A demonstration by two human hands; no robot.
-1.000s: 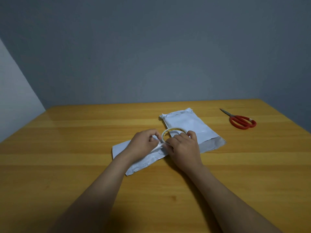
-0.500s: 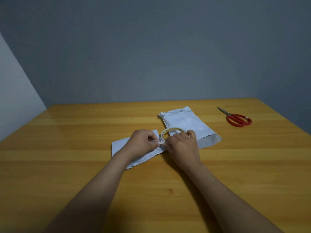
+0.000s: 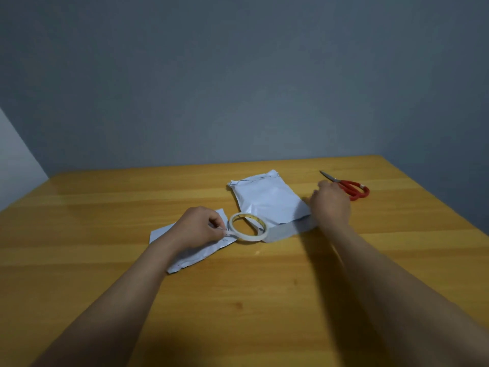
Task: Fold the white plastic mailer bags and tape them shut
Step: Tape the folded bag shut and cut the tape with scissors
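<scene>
The room is dim, the light soft and cool. A pale sheen lies across the table (image 3: 87,205) toward its far left corner, while its near edge sinks into dark shadow under the forearms. The right hand (image 3: 330,205) is smeared with blur; the left hand (image 3: 197,229) looks sharp. The wall darkens toward its upper corners.

A plain indoor room used as a packing spot; home or office cannot be told. A bare wooden table (image 3: 105,207) fills the lower view, with a blank grey wall (image 3: 238,75) at 12 o'clock and a paler wall (image 3: 13,154) at 9 o'clock. White mailer bags (image 3: 267,200), a roll of tape (image 3: 250,237) and, at 2 o'clock, red-handled scissors (image 3: 352,188) lie on it.
</scene>
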